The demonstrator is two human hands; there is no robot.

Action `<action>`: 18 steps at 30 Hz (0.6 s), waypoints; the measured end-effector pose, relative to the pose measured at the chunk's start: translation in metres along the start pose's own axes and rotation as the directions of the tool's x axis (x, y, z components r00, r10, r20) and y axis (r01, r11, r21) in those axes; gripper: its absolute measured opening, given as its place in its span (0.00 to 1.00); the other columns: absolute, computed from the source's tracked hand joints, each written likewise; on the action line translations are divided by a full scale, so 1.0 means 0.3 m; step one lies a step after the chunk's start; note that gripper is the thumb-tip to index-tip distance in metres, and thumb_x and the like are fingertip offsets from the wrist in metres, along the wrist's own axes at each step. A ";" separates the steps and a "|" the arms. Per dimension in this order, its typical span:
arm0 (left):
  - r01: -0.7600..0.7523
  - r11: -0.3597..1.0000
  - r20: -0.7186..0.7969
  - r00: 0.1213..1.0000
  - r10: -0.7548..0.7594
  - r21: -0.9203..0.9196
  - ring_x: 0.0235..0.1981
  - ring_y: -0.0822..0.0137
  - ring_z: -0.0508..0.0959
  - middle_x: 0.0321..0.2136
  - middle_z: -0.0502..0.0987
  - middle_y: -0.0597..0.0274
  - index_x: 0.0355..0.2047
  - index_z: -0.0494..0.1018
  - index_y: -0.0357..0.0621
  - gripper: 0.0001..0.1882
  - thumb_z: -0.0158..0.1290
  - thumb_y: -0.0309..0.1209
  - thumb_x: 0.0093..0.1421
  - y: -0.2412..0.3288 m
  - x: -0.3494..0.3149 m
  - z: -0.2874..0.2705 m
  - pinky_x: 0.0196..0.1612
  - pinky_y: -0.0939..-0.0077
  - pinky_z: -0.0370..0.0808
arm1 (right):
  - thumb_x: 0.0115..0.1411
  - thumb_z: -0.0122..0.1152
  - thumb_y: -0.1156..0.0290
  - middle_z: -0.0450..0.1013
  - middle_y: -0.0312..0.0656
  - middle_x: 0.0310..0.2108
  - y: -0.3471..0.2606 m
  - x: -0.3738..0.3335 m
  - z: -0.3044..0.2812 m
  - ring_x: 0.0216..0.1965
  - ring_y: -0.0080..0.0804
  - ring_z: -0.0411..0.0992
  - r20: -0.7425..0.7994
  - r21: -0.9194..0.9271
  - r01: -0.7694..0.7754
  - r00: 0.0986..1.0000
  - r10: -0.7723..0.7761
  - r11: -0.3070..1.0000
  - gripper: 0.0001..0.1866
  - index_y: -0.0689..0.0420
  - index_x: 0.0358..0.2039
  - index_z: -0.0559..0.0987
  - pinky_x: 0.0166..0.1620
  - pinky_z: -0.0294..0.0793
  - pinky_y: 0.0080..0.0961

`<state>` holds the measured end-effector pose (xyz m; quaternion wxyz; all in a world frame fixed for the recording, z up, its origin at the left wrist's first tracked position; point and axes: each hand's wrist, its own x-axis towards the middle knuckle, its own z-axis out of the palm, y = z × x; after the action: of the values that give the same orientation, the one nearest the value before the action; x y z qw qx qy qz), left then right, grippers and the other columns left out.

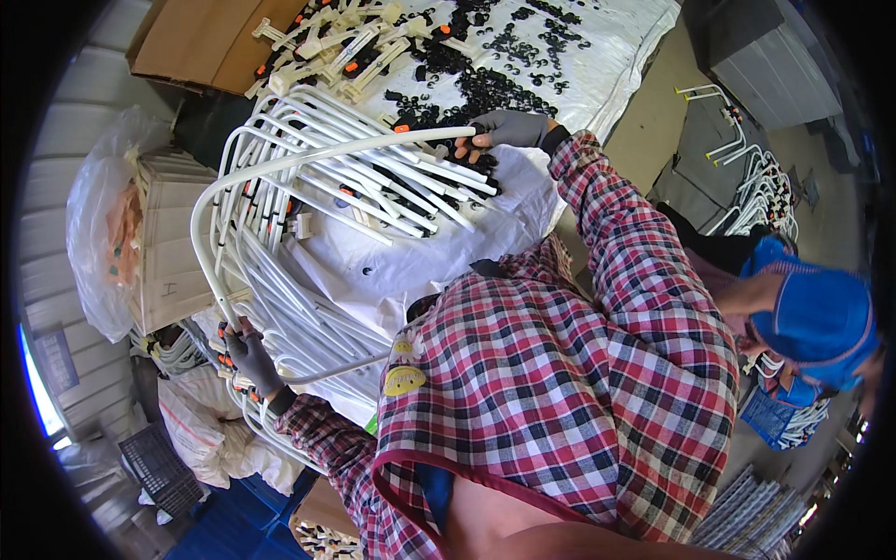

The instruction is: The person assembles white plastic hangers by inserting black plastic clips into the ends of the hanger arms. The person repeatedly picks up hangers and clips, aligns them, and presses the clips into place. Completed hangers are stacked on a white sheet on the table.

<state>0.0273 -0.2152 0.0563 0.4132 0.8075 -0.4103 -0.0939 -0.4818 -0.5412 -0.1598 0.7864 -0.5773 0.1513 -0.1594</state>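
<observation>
A long white bent tube (327,152) is held up in front of me, over a stack of similar tubes. My right hand (509,131), in a grey glove with bare fingertips, is closed round its far right end, beside the small black rings (495,91). Whether a ring is in those fingers I cannot tell. My left hand (252,359), gloved alike, grips the same tube lower down at the left, near orange and black fittings. Beneath it, more white bent tubes (308,303) lie across the white sheet (383,275).
White plastic clip parts (341,51) are heaped at the back beside a cardboard box (196,42). A carton with clear plastic (173,233) stands at the left, above a white sack (210,420). Close on my right is a person in a blue cap (812,317); more tubes (761,191) lie beyond.
</observation>
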 end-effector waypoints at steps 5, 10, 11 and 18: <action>-0.086 0.996 0.050 0.995 0.085 0.033 0.40 0.73 0.71 0.39 0.72 0.66 0.50 0.69 0.36 0.13 0.53 0.27 0.66 -0.053 -0.007 0.000 0.45 0.80 0.68 | 0.67 0.56 0.61 0.80 0.41 0.43 -0.103 0.023 -0.027 0.43 0.24 0.77 0.023 -0.443 -0.157 0.982 0.186 0.883 0.19 0.64 0.49 0.76 0.48 0.75 0.22; -0.222 0.973 0.065 0.974 0.218 0.065 0.37 0.73 0.69 0.37 0.72 0.66 0.51 0.68 0.38 0.14 0.52 0.25 0.66 0.080 -0.018 0.080 0.45 0.80 0.67 | 0.66 0.55 0.50 0.81 0.41 0.39 -0.254 -0.017 0.074 0.42 0.28 0.79 0.246 -0.213 -0.118 0.954 0.170 0.970 0.26 0.64 0.47 0.76 0.49 0.76 0.27; -0.268 0.961 0.094 0.961 0.261 0.071 0.36 0.74 0.68 0.37 0.72 0.66 0.51 0.68 0.38 0.14 0.53 0.25 0.66 0.133 -0.012 0.111 0.42 0.81 0.67 | 0.66 0.51 0.43 0.81 0.43 0.40 -0.282 0.004 0.112 0.43 0.29 0.79 0.294 -0.266 0.028 0.954 0.053 0.964 0.30 0.63 0.42 0.78 0.54 0.73 0.30; -0.651 0.730 0.325 0.749 0.577 0.206 0.24 0.69 0.72 0.30 0.76 0.59 0.64 0.63 0.42 0.30 0.56 0.37 0.65 0.531 0.025 0.410 0.29 0.73 0.70 | 0.62 0.56 0.52 0.72 0.42 0.17 -0.618 0.335 0.268 0.22 0.41 0.74 -0.329 -0.940 -0.131 0.601 -0.728 0.316 0.17 0.53 0.30 0.79 0.31 0.73 0.37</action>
<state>-0.1215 -0.3446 0.0973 0.2376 0.6611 -0.7115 0.0175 -0.3712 -0.5674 0.0351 0.1496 -0.8076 0.3825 -0.4232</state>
